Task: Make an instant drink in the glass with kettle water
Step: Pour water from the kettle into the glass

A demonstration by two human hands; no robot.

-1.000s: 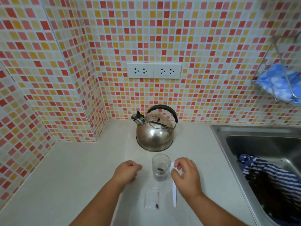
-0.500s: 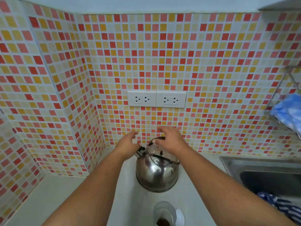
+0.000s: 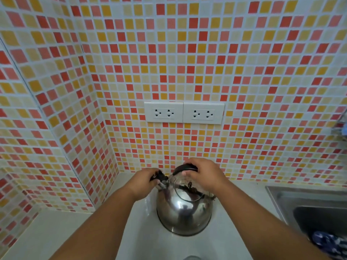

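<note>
Home kitchen: mosaic tile wall [image 3: 244,72], counter [image 3: 56,231], sink [image 3: 308,201], kettle [image 3: 184,212].

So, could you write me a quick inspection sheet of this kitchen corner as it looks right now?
Surface: pale smooth countertop, bare on the left.
Job's things: round shiny steel kettle standing upright on the counter; only the clear glass rim shows at the bottom edge.
Clutter: dark blue patterned cloth in the steel sink.
Hands: left hand closed on the kettle's black spout cap; right hand closed on its black arched handle.
Cables: nothing seen; both white double wall sockets are unused.
Surroundings: red, orange and cream mosaic tile walls; wire rack at the right edge.
</note>
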